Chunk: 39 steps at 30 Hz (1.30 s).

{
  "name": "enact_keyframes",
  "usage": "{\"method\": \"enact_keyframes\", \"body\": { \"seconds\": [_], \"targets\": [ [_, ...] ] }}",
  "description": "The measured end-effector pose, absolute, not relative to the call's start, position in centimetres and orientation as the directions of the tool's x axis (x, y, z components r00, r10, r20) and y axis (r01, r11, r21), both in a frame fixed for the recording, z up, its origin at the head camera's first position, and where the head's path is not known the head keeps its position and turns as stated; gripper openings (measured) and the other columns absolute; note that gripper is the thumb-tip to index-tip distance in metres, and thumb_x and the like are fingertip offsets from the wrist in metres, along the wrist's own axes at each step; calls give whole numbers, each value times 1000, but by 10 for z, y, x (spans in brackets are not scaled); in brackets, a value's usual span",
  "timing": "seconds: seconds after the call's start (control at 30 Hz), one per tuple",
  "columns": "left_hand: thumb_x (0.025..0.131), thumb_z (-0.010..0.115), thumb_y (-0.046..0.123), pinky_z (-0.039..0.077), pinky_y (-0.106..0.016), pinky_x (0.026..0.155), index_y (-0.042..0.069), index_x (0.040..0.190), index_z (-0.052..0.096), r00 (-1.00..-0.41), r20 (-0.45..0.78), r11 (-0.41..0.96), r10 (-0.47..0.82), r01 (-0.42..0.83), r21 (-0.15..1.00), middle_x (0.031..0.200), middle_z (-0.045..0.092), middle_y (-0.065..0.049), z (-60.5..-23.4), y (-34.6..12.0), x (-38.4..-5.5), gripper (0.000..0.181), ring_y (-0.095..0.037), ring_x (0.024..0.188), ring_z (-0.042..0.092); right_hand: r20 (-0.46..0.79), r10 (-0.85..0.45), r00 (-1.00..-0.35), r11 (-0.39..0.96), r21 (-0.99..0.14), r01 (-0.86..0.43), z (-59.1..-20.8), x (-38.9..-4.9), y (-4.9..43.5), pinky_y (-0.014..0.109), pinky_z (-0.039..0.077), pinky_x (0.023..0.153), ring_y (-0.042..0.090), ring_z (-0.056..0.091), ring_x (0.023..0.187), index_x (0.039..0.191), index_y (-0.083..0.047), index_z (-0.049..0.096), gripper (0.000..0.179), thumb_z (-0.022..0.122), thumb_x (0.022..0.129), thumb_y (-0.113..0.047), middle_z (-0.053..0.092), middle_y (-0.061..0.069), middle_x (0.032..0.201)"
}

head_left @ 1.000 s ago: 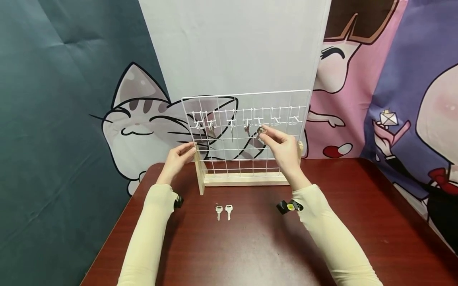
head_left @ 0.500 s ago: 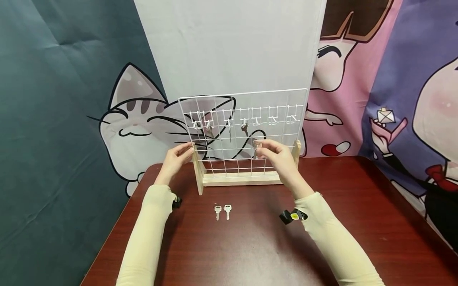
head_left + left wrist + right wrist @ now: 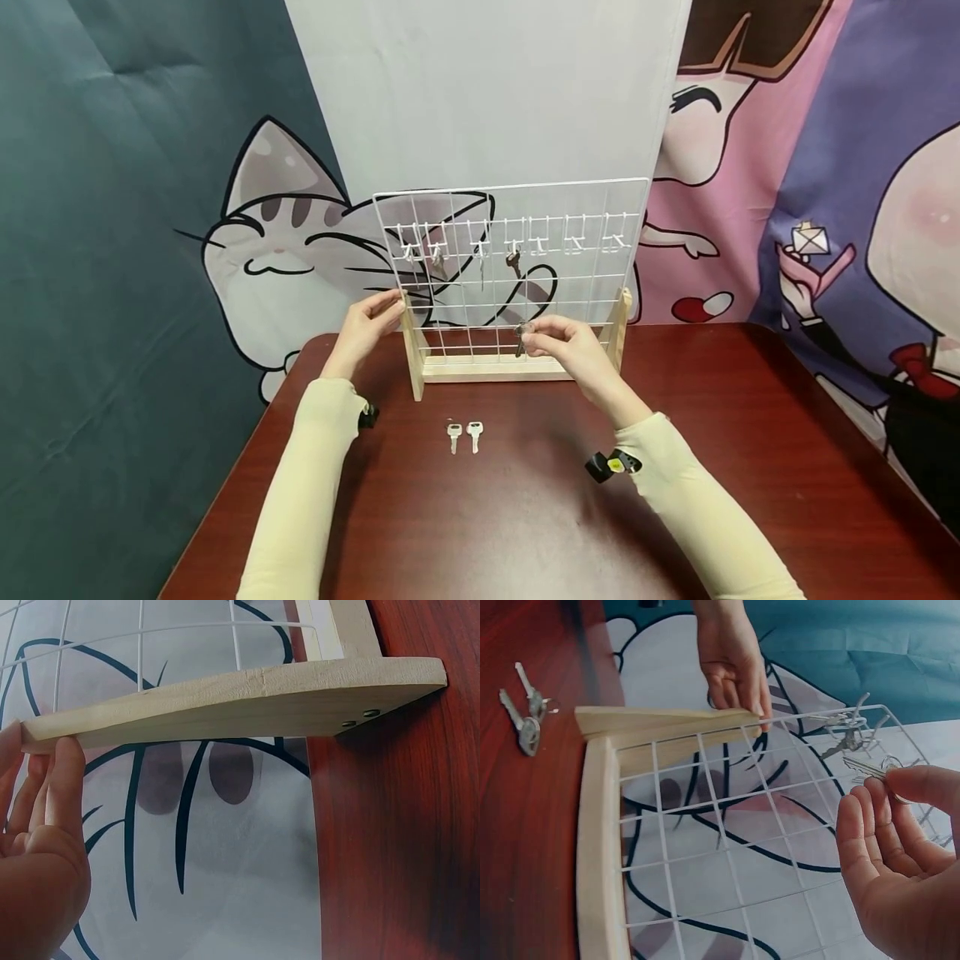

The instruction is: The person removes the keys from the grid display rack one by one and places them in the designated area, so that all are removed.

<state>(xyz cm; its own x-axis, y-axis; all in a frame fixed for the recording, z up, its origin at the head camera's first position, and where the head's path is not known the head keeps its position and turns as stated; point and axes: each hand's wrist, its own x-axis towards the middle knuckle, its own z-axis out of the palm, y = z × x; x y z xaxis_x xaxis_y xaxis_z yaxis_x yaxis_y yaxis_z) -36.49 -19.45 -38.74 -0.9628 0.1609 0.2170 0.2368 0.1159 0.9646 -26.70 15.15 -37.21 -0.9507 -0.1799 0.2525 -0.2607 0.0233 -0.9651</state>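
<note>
A key (image 3: pixel 864 766) with a small ring is pinched between the thumb and fingers of my right hand (image 3: pixel 573 354), in front of the lower part of the white wire grid (image 3: pixel 450 317). My left hand (image 3: pixel 363 329) holds the top end of the left wooden side post (image 3: pixel 225 705) between thumb and fingers. Several white hooks (image 3: pixel 573 243) line the upper grid. From one of the middle ones hangs a dark key (image 3: pixel 513 262), and more keys hang on hooks to its left. Two keys, a left key (image 3: pixel 454 437) and a right key (image 3: pixel 475 436), lie on the table.
The grid stands on a wooden base bar (image 3: pixel 495 368) at the back of the dark red table (image 3: pixel 510 517). Behind it hang printed cloths (image 3: pixel 292 233) with cartoon figures. The right side post (image 3: pixel 618 329) is close to my right hand.
My right hand has come down and a little left from the hook row, still pinching the key. The hook it was near hangs without a key. My left hand stays on the post.
</note>
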Motion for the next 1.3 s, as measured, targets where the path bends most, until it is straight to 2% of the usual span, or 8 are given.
{"method": "enact_keyframes", "body": {
  "seconds": [0.2,0.33,0.57,0.67,0.9,1.1,1.3],
  "targets": [
    [102,63,15,52,-33,101,-4,143,52,-964,221,113,149,239,964,146,52,-21,-384,-196,-366,47,-8,116,60,175,-209,-962,85,-977,-197,-385,-268,150,31,60,82,14,69,82,112,8,69,29,73,92,-13,72,4,97],
    [102,63,14,52,-32,101,-5,143,52,-962,228,101,153,245,964,145,53,-22,-382,-193,-368,46,-6,112,61,111,-240,-964,108,-984,-141,-395,-271,152,37,61,85,15,70,83,112,7,69,29,74,92,-13,74,8,94],
    [101,63,13,52,-30,101,-5,142,52,-965,216,78,149,229,970,144,53,-23,-380,-191,-370,46,-8,112,61,24,-312,-950,123,-990,-65,-420,-279,149,54,56,92,34,72,91,108,9,68,24,74,91,-8,75,17,93],
    [101,64,13,51,-32,102,-6,142,53,-967,214,72,139,225,972,143,54,-23,-380,-193,-369,46,-8,112,61,-11,-336,-942,134,-990,-36,-432,-282,145,56,55,92,32,73,90,104,9,68,19,72,92,-5,75,15,94],
    [101,64,14,52,-33,101,-5,142,53,-963,220,89,154,235,968,143,55,-21,-379,-193,-370,47,-8,113,61,-98,-367,-925,195,-980,26,-455,-284,135,48,61,82,21,73,79,97,8,67,12,70,91,-2,75,14,87],
    [101,62,10,51,-35,103,-6,143,51,-967,200,64,160,213,975,145,52,-23,-379,-192,-368,46,-12,115,61,-162,-379,-911,250,-966,67,-473,-282,128,40,64,74,18,72,73,96,10,67,13,71,89,-1,74,17,84],
    [101,60,5,48,-41,106,-9,143,49,-970,178,72,165,192,979,145,51,-25,-369,-188,-355,45,-15,118,60,-241,-396,-886,296,-947,126,-482,-279,125,31,63,68,16,70,70,95,8,69,10,69,88,1,73,15,80]
  ]
}}
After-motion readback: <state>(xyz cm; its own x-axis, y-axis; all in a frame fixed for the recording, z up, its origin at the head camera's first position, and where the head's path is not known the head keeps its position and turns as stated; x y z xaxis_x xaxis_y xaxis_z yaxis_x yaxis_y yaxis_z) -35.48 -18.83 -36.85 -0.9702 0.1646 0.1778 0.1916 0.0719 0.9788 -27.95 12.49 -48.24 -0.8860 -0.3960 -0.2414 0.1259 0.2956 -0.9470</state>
